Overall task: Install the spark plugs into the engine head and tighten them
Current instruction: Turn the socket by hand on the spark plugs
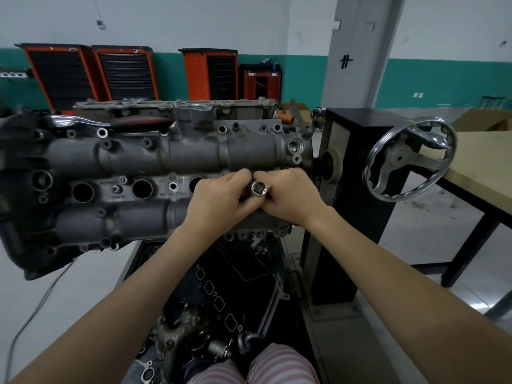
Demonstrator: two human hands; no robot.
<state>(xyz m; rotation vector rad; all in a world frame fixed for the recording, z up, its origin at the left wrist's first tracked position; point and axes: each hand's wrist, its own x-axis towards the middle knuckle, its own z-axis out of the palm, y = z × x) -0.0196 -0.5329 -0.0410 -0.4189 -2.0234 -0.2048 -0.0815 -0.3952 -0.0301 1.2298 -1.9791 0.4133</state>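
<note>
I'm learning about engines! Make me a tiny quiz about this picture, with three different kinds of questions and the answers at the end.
1. True or false: both hands hold the shiny metal socket over the engine head.
2. How many round plug holes show uncovered to the left of the left hand? A) one B) three C) six
3. Fill in: the big silver wheel is on the ____ side of the picture.

Key:
1. True; the right hand grips it too.
2. B; the third hole is partly hidden by the left hand.
3. right
</note>
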